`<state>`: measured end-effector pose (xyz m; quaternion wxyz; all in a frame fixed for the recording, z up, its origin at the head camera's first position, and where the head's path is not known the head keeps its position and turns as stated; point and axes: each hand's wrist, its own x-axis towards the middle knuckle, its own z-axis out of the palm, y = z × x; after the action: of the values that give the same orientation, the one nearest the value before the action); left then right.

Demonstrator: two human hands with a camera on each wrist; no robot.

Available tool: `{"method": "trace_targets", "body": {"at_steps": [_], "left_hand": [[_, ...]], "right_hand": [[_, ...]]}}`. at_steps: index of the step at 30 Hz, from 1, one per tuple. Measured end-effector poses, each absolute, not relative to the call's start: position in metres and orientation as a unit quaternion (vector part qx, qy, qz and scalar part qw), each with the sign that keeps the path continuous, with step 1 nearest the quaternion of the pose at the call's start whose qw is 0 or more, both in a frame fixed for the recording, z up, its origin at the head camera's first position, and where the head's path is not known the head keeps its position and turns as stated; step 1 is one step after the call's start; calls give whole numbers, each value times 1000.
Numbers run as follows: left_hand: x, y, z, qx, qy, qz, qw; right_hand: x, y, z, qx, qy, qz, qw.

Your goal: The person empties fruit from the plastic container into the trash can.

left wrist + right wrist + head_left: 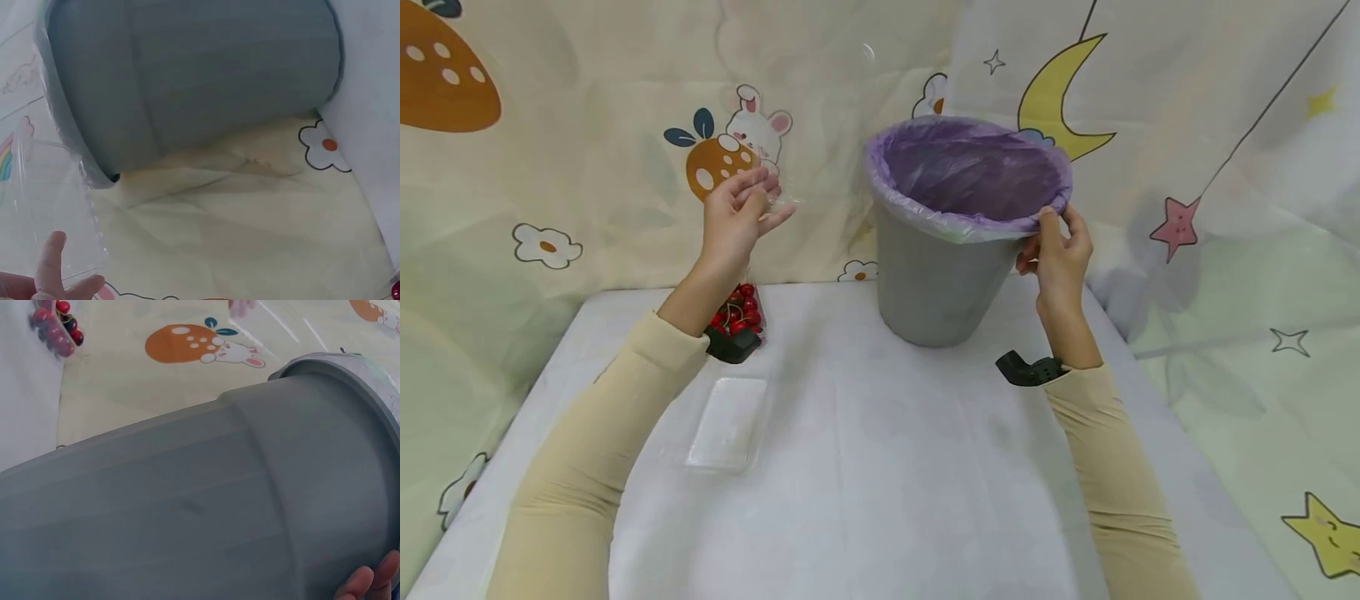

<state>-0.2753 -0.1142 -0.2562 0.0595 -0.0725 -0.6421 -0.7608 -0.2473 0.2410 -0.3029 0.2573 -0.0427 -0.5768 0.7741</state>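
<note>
The left hand (737, 204) is pinching a clear plastic box (59, 206) above the far edge of the tabletop (887, 467), its outline nearly vanishing against the patterned backdrop (632, 200), while the left wrist (688, 300) is hiding some cherries (747, 310) below. In the left wrist view the box's longer side is running up the picture from the hand. The right hand (1060, 254), partly cut off in its wrist view, is pinching the rim of a grey bin (936, 283), standing mouth up, long axis near upright, by the far edge.
</note>
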Motion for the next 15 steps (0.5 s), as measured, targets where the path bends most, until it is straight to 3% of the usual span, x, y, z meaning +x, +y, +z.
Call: {"method": "trace_targets", "body": {"at_steps": [15], "left_hand": [[-249,-135,-309,-33,-682,-730,-28]], "right_hand": [[-250,241,-304,-41,-574,775,262]]}}
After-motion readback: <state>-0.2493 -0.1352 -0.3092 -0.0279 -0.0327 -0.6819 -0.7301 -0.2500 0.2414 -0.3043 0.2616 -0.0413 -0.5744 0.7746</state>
